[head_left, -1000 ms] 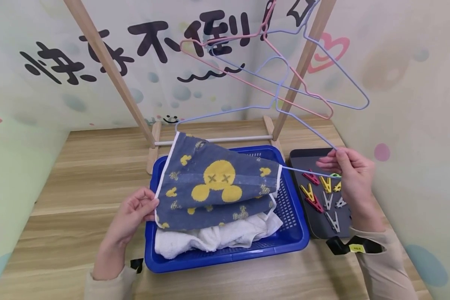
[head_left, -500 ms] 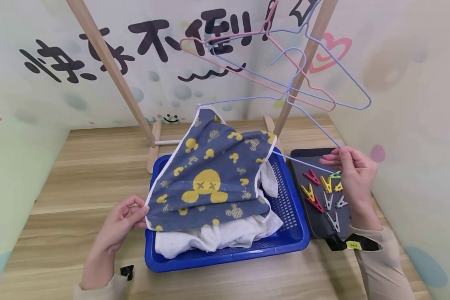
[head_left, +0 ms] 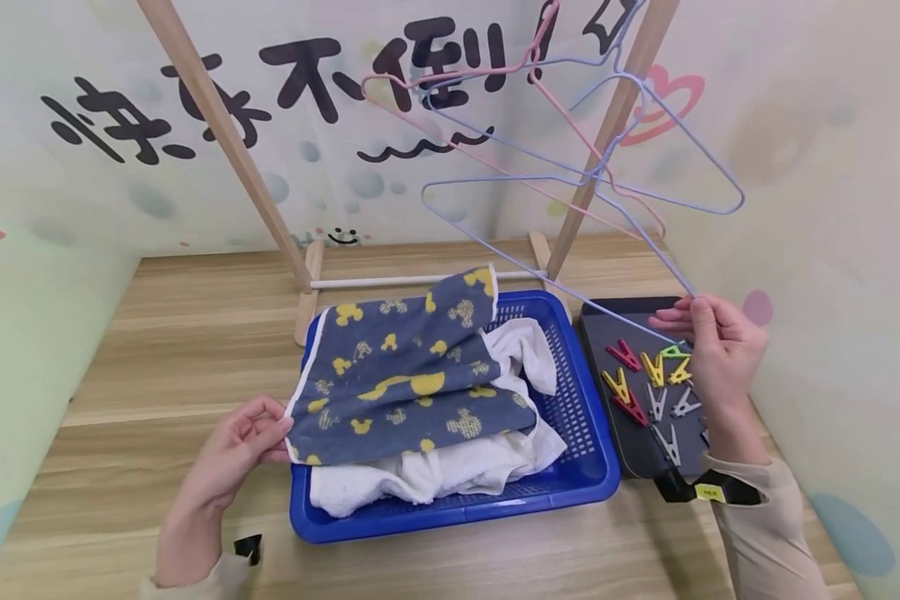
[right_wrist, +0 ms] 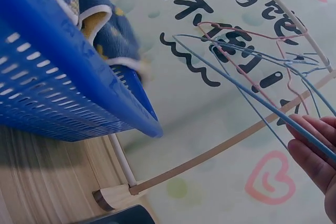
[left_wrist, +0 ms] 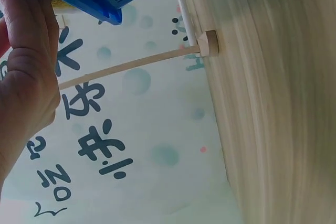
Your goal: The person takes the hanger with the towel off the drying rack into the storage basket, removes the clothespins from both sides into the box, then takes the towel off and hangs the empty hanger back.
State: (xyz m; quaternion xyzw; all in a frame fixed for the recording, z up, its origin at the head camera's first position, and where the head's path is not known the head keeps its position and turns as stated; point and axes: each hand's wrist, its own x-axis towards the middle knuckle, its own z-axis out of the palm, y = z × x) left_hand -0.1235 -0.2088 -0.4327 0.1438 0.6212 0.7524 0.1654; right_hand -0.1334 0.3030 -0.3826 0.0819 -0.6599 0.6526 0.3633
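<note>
My left hand (head_left: 228, 458) pinches the left edge of a blue-grey towel (head_left: 390, 408) with yellow mouse-head shapes and white trim. The towel lies in loose folds over the blue basket (head_left: 457, 520), on top of a white towel (head_left: 487, 471). My right hand (head_left: 726, 354) holds a light blue wire hanger (head_left: 607, 309) by its right corner, tilted above the basket's far right side. The hanger's bar is bare and apart from the towel. In the left wrist view my left hand (left_wrist: 26, 72) shows only partly, beside the basket's rim.
A black tray (head_left: 637, 457) with several clothespins (head_left: 656, 402) stands right of the basket. Behind rises a wooden rack (head_left: 225, 142), where a pink hanger (head_left: 487, 75) and another blue hanger (head_left: 697, 133) hang. Walls close the back and right side.
The towel has come off the hanger's left end and dropped onto the basket. My right hand has moved the hanger slightly right. My left hand has shifted a little left and down.
</note>
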